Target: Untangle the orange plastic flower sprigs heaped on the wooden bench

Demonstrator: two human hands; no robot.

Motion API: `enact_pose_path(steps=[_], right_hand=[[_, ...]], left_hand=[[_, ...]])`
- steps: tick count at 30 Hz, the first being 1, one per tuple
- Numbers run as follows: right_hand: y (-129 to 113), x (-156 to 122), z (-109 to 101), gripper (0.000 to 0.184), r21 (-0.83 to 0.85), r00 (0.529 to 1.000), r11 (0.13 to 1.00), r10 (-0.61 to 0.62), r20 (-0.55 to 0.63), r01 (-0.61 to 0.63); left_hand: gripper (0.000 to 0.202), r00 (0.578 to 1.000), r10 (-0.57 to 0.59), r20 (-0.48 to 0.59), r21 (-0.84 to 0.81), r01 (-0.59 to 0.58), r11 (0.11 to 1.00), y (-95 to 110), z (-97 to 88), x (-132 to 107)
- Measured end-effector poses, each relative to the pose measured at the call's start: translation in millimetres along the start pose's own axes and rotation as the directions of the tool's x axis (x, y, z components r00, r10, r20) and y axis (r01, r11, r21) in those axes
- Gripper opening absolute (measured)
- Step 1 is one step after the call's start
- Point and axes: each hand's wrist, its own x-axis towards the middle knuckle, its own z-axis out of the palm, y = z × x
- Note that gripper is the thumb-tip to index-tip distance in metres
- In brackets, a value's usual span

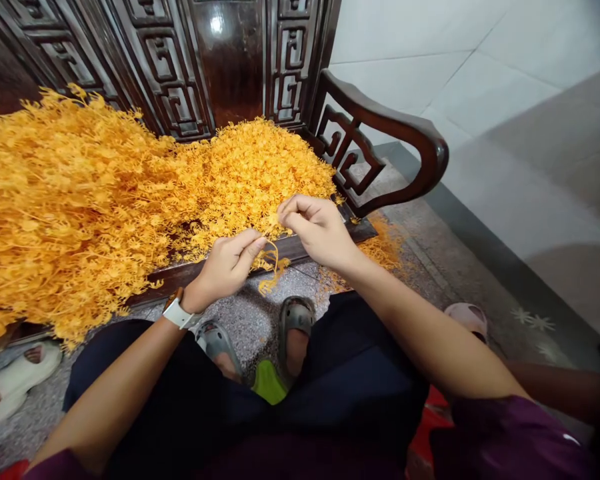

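Note:
My left hand (229, 263), with a pale watch on its wrist, is closed in a pinch on the stem of a yellow-orange plastic flower sprig (268, 287). The sprig's branched end curls down below my fingertips. Just to the right and slightly higher, my right hand (323, 230) has thumb and fingers pinched on a small yellow piece that looks like part of the same sprig. My fingers partly cover it. Right behind both hands rises a pile of similar yellow sprigs (265, 167), heaped on a dark wooden bench (305, 250).
A taller heap of sprigs (70, 200) spreads over the bench to the left. The curved wooden armrest (395, 120) stands at the right. Orange scraps (383, 247) litter the floor beside it. Sandalled feet (297, 327) and a light shoe (20, 383) are below.

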Motion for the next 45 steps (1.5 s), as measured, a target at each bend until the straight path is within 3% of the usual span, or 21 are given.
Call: enact_pose_path(steps=[5,10,12,13,14,15,17,18,19,20,21,22,23,24,25,26,28,30,34,38,45], right_hand=[[10,8,-5,0.019,-0.073,0.998,0.996,-0.047,-0.034,0.045],[36,33,-64,0.023,-0.179,0.902,0.983,-0.035,-0.431,-0.047],[36,34,-83,0.023,-0.090,0.950,0.989,0.086,-0.299,-0.118],[31,31,-88,0.022,-0.067,0.982,0.985,0.154,-0.108,-0.162],[24,27,-89,0.021,-0.070,0.966,0.977,0.212,0.145,-0.204],[15,21,-87,0.020,-0.095,0.876,0.968,0.250,0.413,-0.231],[-4,11,-79,0.022,-0.147,0.515,0.958,0.258,0.818,-0.247],[-11,9,-75,0.024,-0.151,0.325,0.955,0.232,0.917,-0.255],[-15,8,-70,0.025,-0.131,0.214,0.951,0.195,0.957,-0.278],[-16,10,-67,0.028,-0.083,0.228,0.943,0.162,0.960,-0.321],[-13,14,-64,0.031,-0.002,0.363,0.927,0.149,0.920,-0.375],[-7,20,-61,0.033,0.113,0.572,0.900,0.166,0.803,-0.421],[2,27,-58,0.033,0.244,0.767,0.864,0.221,0.602,-0.440],[13,34,-56,0.030,0.360,0.878,0.824,0.304,0.370,-0.438],[24,40,-53,0.026,0.446,0.897,0.779,0.397,0.193,-0.441],[34,45,-50,0.022,0.496,0.869,0.732,0.482,0.108,-0.467],[48,49,-45,0.020,0.502,0.813,0.675,0.573,0.105,-0.541],[52,47,-41,0.021,0.386,0.813,0.725,0.567,0.135,-0.570],[38,39,-32,0.029,0.040,0.909,0.933,0.339,0.244,-0.358],[23,39,-18,0.041,-0.058,0.911,0.998,0.051,0.408,-0.030],[22,43,-10,0.025,-0.007,0.974,1.000,-0.011,0.225,0.013]], left_hand=[[0.036,1.000,-0.011,-0.012,-0.078,0.010,0.997,6,3.2,-2],[0.031,0.995,0.021,0.094,-0.110,-0.011,0.994,1,0.9,-18],[0.031,0.996,-0.064,0.059,-0.104,0.069,0.992,-8,1.0,-20],[0.031,0.994,-0.111,0.027,-0.106,0.113,0.988,-14,1.4,-19],[0.032,0.989,-0.150,-0.006,-0.114,0.148,0.982,-19,1.8,-18],[0.032,0.983,-0.182,-0.040,-0.127,0.176,0.976,-24,2.2,-16],[0.033,0.970,-0.227,-0.092,-0.147,0.212,0.966,-31,2.1,-11],[0.034,0.964,-0.244,-0.111,-0.154,0.226,0.962,-34,1.8,-9],[0.035,0.958,-0.259,-0.123,-0.162,0.238,0.958,-35,1.5,-8],[0.035,0.953,-0.273,-0.128,-0.172,0.250,0.953,-36,1.1,-7],[0.036,0.950,-0.285,-0.129,-0.184,0.260,0.948,-36,0.9,-6],[0.036,0.947,-0.295,-0.126,-0.194,0.268,0.944,-37,0.8,-5],[0.036,0.945,-0.302,-0.124,-0.203,0.273,0.940,-37,1.0,-5],[0.036,0.944,-0.307,-0.123,-0.208,0.278,0.938,-37,1.4,-5],[0.036,0.943,-0.311,-0.122,-0.211,0.282,0.936,-37,1.8,-5],[0.036,0.941,-0.315,-0.124,-0.214,0.285,0.934,-37,2.4,-6],[0.036,0.937,-0.325,-0.124,-0.242,0.289,0.926,-36,3.6,-6],[0.035,0.931,-0.353,-0.093,-0.344,0.303,0.889,-33,5.0,-5],[0.028,0.912,-0.410,0.025,-0.641,0.329,0.693,-25,8.7,1],[0.024,0.914,-0.405,0.001,-0.749,0.269,0.605,-19,9.4,15],[0.032,0.835,-0.548,-0.045,-0.856,0.251,0.453,-23,-2.3,33]])
